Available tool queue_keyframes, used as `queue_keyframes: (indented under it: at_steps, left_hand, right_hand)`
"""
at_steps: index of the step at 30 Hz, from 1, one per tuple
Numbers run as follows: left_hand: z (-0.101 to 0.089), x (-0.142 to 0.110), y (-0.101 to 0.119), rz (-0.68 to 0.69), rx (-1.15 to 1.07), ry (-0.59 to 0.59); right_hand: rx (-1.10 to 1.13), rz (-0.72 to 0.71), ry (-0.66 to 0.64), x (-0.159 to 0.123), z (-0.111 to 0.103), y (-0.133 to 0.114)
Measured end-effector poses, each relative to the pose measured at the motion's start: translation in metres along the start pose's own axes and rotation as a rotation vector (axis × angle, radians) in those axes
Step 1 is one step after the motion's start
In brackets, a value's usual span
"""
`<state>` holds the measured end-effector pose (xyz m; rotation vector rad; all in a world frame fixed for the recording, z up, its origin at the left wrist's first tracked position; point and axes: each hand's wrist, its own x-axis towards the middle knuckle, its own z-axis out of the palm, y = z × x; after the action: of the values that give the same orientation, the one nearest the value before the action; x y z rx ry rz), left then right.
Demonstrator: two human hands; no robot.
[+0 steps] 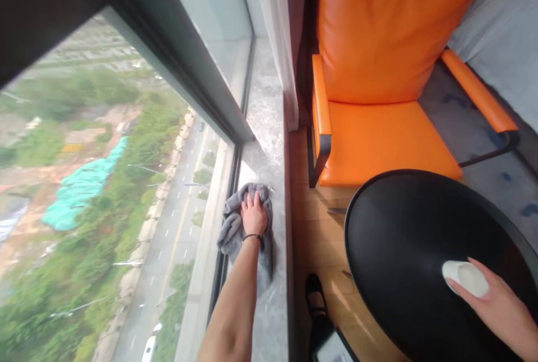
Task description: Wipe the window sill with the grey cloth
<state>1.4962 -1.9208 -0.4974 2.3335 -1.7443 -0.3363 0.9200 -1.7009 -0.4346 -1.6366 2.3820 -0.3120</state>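
Left hand (254,215) pressed flat, fingers together, on crumpled grey cloth (235,226) lying on the marble windowsill (269,121), cloth's long axis running along the sill; right hand (500,309) curled around a white object (465,278) on the black round table (403,250).

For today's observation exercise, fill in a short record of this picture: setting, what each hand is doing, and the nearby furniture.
setting: grey stone window sill beside a window high above a road
left hand: pressed flat on a grey cloth lying on the sill
right hand: holds a small white object over the round black table
furniture: orange armchair behind the table
floor: wooden boards, black shoe
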Motion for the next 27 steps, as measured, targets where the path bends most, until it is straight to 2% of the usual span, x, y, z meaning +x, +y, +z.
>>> queue_keyframes:
  at_steps: [2, 5, 7, 9, 11, 12, 14, 15, 19, 21, 24, 27]
  left_hand:
    - [-0.004, 0.022, 0.027, 0.021, -0.094, -0.001]
    - [-0.022, 0.026, 0.092, 0.119, -0.393, -0.082]
    - [-0.039, 0.014, 0.150, 0.302, -0.569, -0.144]
    - [-0.056, -0.003, 0.217, 0.573, -0.657, -0.178]
    - [-0.061, -0.018, 0.281, 0.833, -0.674, -0.223]
    - [-0.058, -0.025, 0.309, 0.921, -0.643, -0.249]
    - [-0.040, -0.035, 0.352, 1.007, -0.543, -0.294]
    - [-0.026, -0.040, 0.365, 0.997, -0.481, -0.302]
    - [0.040, -0.064, 0.387, 0.732, -0.272, -0.212]
    - [0.064, -0.079, 0.406, 0.609, -0.247, -0.152]
    - [0.084, -0.102, 0.466, 0.574, -0.296, -0.161]
    - [0.096, -0.147, 0.532, 0.685, -0.351, -0.270]
  right_hand:
    - [-0.006, 0.068, -0.025, 0.006, -0.005, -0.012]
    - [0.003, 0.073, 0.009, 0.014, -0.008, -0.019]
    - [0.007, 0.051, 0.006, 0.017, -0.006, -0.020]
    - [0.009, 0.035, -0.010, 0.017, -0.005, -0.024]
    - [0.028, 0.020, -0.023, 0.014, -0.007, -0.028]
    - [0.041, 0.013, -0.028, 0.012, -0.008, -0.030]
    - [0.056, 0.003, -0.025, 0.007, -0.015, -0.032]
    - [0.062, -0.002, -0.012, 0.005, -0.019, -0.030]
    - [0.096, -0.011, 0.088, -0.005, -0.041, -0.004]
    - [0.112, -0.032, 0.114, -0.008, -0.052, 0.015]
    - [0.132, -0.022, 0.143, -0.012, -0.069, 0.040]
    - [0.172, 0.089, 0.187, -0.014, -0.090, 0.058]
